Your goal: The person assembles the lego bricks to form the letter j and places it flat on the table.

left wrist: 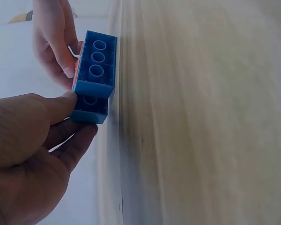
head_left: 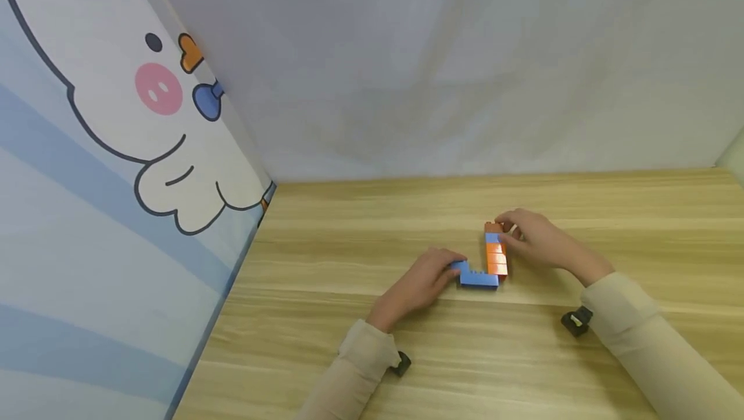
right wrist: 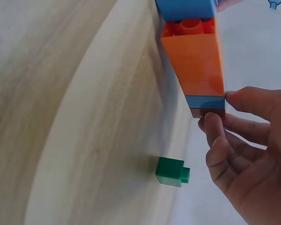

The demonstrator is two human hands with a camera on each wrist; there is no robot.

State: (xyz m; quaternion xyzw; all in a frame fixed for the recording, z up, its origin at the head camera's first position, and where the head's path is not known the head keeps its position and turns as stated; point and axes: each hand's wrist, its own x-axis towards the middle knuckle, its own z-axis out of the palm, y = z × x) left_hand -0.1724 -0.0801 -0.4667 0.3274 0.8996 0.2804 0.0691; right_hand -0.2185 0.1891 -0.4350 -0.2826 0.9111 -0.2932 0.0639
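Note:
A joined toy building-brick piece has a blue brick part (head_left: 479, 280) in the middle and an upright row of orange bricks (head_left: 496, 257) on its right. Above the orange comes a thin blue layer (right wrist: 205, 101), then a brown brick (right wrist: 207, 113) at the end. My left hand (head_left: 415, 283) pinches the stepped left end of the blue part, thumb on one side and fingers on the other. My right hand (head_left: 539, 239) holds the brown-and-blue end between thumb and fingers. Hollow undersides with round tubes show on the blue bricks (left wrist: 97, 58) in the left wrist view.
A green brick (right wrist: 169, 171) stands on the wooden table (head_left: 349, 226) near my right hand; the head view does not show it. A pale wall (head_left: 465, 71) rises behind the table. A panel with a cartoon pig (head_left: 104, 39) borders the left side.

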